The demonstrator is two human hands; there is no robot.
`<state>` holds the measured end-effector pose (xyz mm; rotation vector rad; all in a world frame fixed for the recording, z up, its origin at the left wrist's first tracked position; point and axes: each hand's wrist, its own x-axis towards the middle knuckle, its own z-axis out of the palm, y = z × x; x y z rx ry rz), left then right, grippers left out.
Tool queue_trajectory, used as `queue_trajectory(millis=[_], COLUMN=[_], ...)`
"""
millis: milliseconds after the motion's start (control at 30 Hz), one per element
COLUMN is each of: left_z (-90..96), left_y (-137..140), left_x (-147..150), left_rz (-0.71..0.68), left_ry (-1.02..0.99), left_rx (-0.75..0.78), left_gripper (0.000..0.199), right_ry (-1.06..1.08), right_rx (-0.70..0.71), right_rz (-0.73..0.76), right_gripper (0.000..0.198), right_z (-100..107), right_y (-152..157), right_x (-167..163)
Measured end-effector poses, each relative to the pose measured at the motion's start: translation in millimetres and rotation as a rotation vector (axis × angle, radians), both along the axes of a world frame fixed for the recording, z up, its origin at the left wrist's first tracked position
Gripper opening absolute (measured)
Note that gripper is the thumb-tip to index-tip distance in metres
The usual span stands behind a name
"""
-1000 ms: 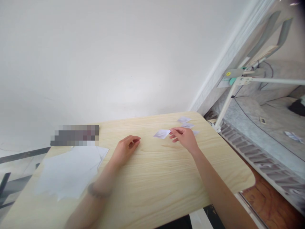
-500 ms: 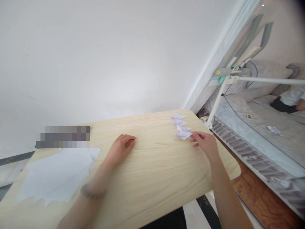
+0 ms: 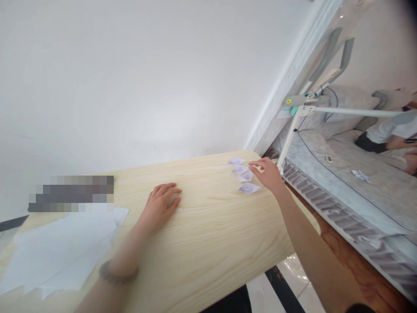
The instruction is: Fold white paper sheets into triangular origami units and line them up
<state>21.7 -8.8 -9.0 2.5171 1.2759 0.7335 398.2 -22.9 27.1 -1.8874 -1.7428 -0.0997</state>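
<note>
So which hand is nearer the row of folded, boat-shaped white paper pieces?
Right. The right hand is close by the folded paper pieces, at their right; contact unclear. The left hand is farther off, to their left.

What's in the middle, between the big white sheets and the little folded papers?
In the head view, the left hand is between the white sheets and the folded papers, with light wooden tabletop showing on either side.

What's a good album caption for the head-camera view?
On a pale table, four folded paper shapes line up beside the right hand, the left hand nearer white sheets.
</note>
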Motion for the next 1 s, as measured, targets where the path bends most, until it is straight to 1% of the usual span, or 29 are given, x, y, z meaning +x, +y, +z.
queue_trajectory(millis=[100,167,233,300,367,467,633,767,867,933,1000], left_z=[0.4,0.8,1.2,1.7,2.2,2.8,3.8,4.6,4.2,3.8,3.6], left_y=[1,1,1,1,1,1,1,0,0,1,1], left_x=[-1,-1,-1,-1,-1,-1,-1,-1,-2,-2,-2], left_rz=[-0.003,-0.003,-0.006,-0.006,-0.006,-0.007,-0.008,-0.007,-0.009,-0.01,-0.008], left_ry=[0.01,0.011,0.008,0.002,-0.003,-0.002,0.013,0.02,0.026,0.03,0.033], left_rx=[-0.012,-0.019,-0.025,-0.034,-0.042,-0.047,-0.052,-0.052,-0.045,-0.043,-0.046], left_gripper=[0.027,0.027,0.027,0.027,0.027,0.027,0.027,0.027,0.026,0.026,0.026], right_ry=[-0.122,-0.222,-0.33,-0.41,-0.441,-0.452,-0.465,-0.46,-0.453,-0.441,-0.382], right_rx=[-0.105,-0.177,-0.245,-0.304,-0.333,-0.335,-0.322,-0.303,-0.291,-0.286,-0.292], right_rz=[0.128,0.188,0.217,0.219,0.206,0.172,0.114,0.093,0.103,0.129,0.209], right_gripper=[0.022,0.021,0.022,0.023,0.022,0.019,0.021,0.021,0.024,0.026,0.024], right_z=[10,14,15,13,11,9,8,10,15,18,22], right_y=[33,49,61,68,72,78,90,94,87,77,64], right_x=[1,0,-2,-4,-5,-7,-11,-17,-18,-16,-14])
